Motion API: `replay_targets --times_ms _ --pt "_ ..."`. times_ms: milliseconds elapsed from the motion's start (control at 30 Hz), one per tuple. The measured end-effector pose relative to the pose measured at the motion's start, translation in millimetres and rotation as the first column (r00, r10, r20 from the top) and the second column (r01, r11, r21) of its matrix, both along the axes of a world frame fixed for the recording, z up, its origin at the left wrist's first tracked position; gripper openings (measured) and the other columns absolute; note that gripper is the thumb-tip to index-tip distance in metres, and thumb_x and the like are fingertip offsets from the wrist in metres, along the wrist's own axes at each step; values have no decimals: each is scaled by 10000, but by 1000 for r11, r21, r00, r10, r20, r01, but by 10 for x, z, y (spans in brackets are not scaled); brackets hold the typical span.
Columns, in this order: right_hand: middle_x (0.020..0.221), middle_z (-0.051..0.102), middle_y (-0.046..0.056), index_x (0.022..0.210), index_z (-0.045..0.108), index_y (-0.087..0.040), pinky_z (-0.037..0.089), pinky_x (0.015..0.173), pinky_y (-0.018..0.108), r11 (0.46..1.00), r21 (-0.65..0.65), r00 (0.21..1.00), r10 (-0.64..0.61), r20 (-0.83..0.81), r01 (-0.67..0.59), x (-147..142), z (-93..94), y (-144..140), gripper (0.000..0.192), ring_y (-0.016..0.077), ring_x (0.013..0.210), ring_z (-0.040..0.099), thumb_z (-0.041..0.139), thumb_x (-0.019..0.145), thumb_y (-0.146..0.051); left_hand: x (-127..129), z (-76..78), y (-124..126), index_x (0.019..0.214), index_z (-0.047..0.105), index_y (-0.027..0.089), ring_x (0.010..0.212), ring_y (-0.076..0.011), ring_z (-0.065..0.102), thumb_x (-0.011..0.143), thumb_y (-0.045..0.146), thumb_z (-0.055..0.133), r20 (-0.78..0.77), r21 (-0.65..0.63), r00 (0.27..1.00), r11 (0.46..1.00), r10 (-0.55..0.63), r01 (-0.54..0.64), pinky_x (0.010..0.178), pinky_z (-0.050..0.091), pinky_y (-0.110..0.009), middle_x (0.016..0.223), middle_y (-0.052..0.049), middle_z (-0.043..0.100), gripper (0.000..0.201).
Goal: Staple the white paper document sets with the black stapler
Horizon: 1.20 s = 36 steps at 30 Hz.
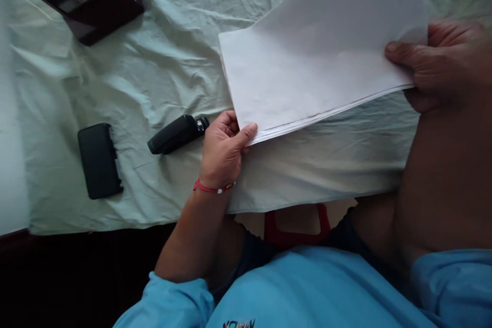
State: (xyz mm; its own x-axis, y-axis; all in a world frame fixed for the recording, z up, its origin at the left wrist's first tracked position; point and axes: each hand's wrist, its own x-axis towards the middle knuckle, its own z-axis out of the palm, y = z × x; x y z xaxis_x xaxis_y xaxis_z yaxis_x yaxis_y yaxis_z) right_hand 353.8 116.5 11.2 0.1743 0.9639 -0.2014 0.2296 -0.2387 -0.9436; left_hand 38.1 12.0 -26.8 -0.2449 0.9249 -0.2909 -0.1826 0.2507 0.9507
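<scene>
A stack of white paper sheets (319, 72) is held up over the cloth, blank on the side facing me, its far part curving upward and cut off by the top of the view. My left hand (226, 146) pinches the near left corner, thumb on top and fingers beneath. Gripping the right edge, my right hand (442, 66) has its thumb on the top sheet; its other fingers are partly behind the stack. Along the near edge, several sheet edges show slightly fanned. Just left of my left hand lies a black trimmer-like device (177, 134).
A pale green cloth (184, 56) with wrinkles covers the table. On it a black rectangular case (100, 161) lies at the left, and a dark red glossy box (103, 5) stands at the far left. Below the table's near edge, part of a red stool (295, 236) shows.
</scene>
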Motion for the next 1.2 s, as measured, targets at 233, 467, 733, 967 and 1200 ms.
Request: replay_targets --times_ms 233,467,733,967,1200 --pt "1067 798 37 901 850 -308 560 657 333 995 39 996 -91 5 90 -76 0 11 235 170 785 688 955 703 -237 -37 35 -10 687 622 198 384 -41 348 743 500 985 -40 -70 999 998 -10 7 293 244 -197 568 68 515 476" --pt "1036 788 35 879 844 -307 528 650 333 990 29 990 -137 10 137 -80 14 4 223 146 746 651 955 706 -221 -13 87 -4 746 659 197 368 -52 435 753 377 978 -9 -107 1000 994 -6 5 299 296 -178 551 71 552 366" --pt "1045 792 31 879 853 -312 509 622 320 990 19 990 -140 24 140 -60 23 12 210 146 764 669 929 730 -184 -10 68 -6 669 591 209 329 -47 381 814 543 933 -51 -102 999 995 -12 7 283 228 -208 509 78 474 500" --pt "1042 798 50 860 851 -276 531 647 324 986 29 986 -162 -49 164 -112 66 -1 212 153 772 678 962 702 -189 -49 55 -3 792 650 207 424 -55 450 690 324 1019 10 -64 1000 998 -29 30 353 315 -174 607 71 582 400" --pt "1063 792 32 870 853 -308 579 699 338 987 14 987 -161 -14 162 -105 72 -5 237 164 835 697 986 688 -240 -44 86 4 713 637 194 346 -43 387 842 301 923 -64 -88 997 996 -40 34 358 256 -186 478 91 480 331"
